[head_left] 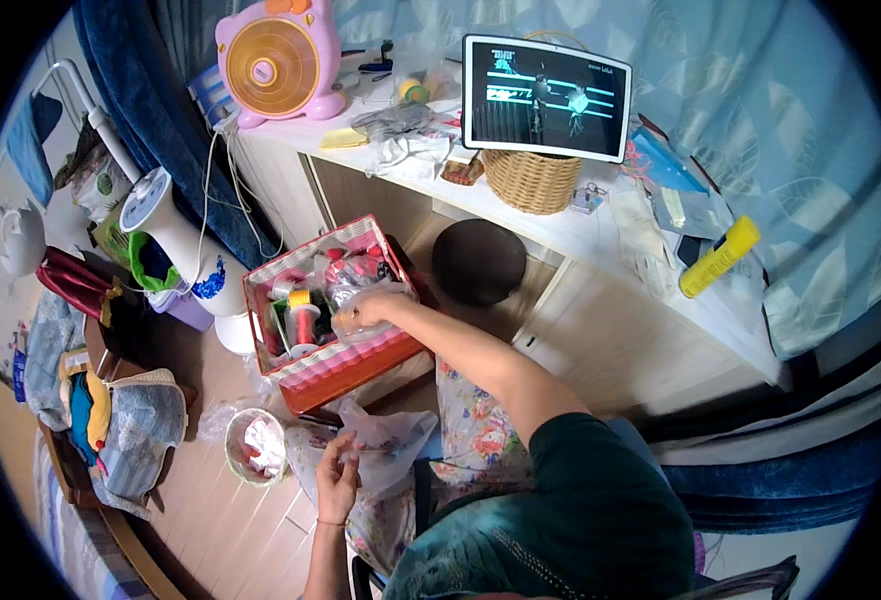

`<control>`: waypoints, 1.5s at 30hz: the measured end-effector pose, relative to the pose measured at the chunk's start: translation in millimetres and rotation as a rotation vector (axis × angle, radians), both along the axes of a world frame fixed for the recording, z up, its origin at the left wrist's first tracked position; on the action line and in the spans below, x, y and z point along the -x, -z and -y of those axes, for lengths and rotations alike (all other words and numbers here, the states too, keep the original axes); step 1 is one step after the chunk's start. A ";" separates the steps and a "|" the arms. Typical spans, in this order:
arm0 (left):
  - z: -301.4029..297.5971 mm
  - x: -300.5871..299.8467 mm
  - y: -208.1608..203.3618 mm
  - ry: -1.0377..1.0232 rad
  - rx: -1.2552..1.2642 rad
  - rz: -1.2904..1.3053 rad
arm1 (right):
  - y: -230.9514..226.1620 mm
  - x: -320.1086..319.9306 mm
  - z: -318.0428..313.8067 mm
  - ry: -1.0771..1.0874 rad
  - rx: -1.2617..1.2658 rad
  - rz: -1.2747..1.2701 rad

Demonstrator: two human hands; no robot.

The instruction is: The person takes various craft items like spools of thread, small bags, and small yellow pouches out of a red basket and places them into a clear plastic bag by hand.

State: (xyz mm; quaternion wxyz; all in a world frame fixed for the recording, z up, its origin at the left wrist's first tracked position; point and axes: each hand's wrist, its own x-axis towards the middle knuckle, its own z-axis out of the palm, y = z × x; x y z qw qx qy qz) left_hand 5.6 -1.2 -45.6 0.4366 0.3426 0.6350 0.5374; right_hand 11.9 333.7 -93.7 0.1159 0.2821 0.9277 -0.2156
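Note:
My right hand [368, 310] reaches into a red-trimmed, striped fabric basket [345, 362], beside a see-through plastic bag with dark and red things in it. Its fingers dip among the contents, so whether they grip anything is hidden. Just left of that hand lie a spool of red thread [304, 324] and a yellow-orange roll [300, 298]. Over my lap my left hand [336, 486] is raised with its fingers loosely bent and apart, and I see nothing in it. Next to it a see-through plastic bag [395, 440] rests on my flowered clothing [475, 425].
A white cabinet top holds a pink fan [278, 65], a tablet [545, 100] against a wicker basket [532, 182], and a yellow can [720, 257]. A round dark stool [478, 262] stands below. Left are a white appliance [175, 230] and a small bin [232, 462].

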 end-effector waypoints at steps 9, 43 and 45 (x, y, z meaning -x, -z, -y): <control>-2.1 0.8 0.3 0.019 0.027 0.001 | 6.2 -2.6 3.1 -0.025 0.012 -0.220; -0.2 6.8 -9.6 -0.006 0.022 0.001 | -66.3 -36.9 -49.1 -0.240 0.053 0.058; -0.5 7.2 -12.8 -0.002 0.045 0.031 | -70.0 -38.6 -44.1 -0.242 -0.010 -0.038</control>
